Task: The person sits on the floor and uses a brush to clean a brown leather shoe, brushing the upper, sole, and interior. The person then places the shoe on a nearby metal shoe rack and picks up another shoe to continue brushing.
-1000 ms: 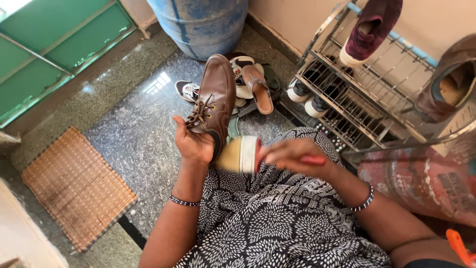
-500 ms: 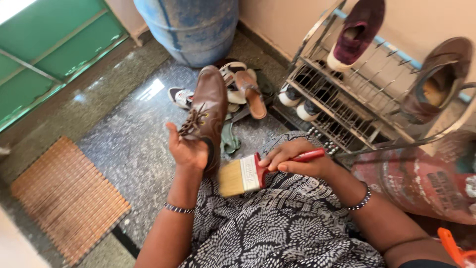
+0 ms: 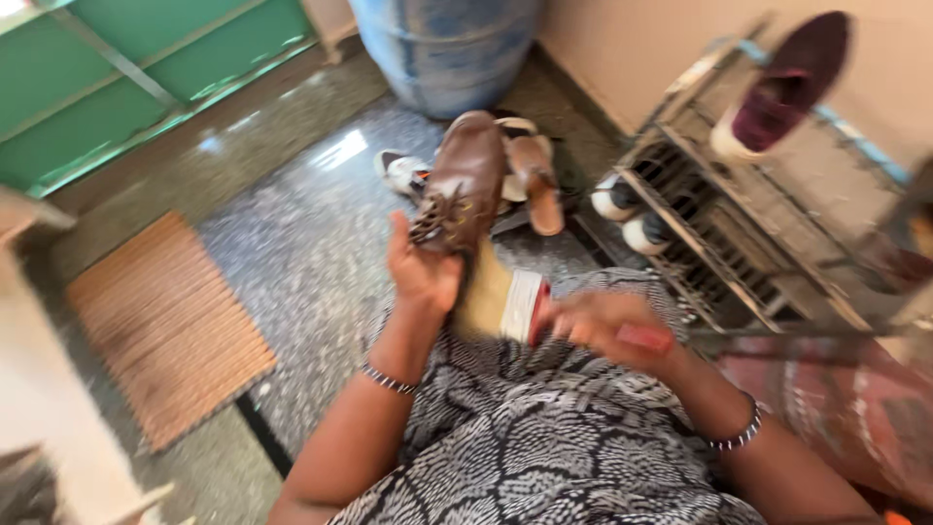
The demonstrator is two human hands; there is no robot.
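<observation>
My left hand (image 3: 422, 274) grips a brown lace-up leather shoe (image 3: 466, 185) by its heel end, toe pointing away from me. My right hand (image 3: 604, 329) holds a wide paintbrush (image 3: 505, 301) with a red handle, silver ferrule and tan bristles. The bristles press against the shoe's side just below my left hand. Both hands are above my lap, which is covered by black-and-white patterned cloth (image 3: 544, 437). The picture is motion-blurred.
Loose shoes and sandals (image 3: 530, 180) lie on the speckled stone floor behind the shoe. A metal shoe rack (image 3: 739, 224) stands at right with a maroon shoe (image 3: 782, 87) on top. A blue barrel (image 3: 447, 49) is at the back, a woven mat (image 3: 165, 326) at left.
The brush has moved left and up from beside the shoe until its bristles touch it. The camera view has swung, shifting everything rightward, and the picture has blurred.
</observation>
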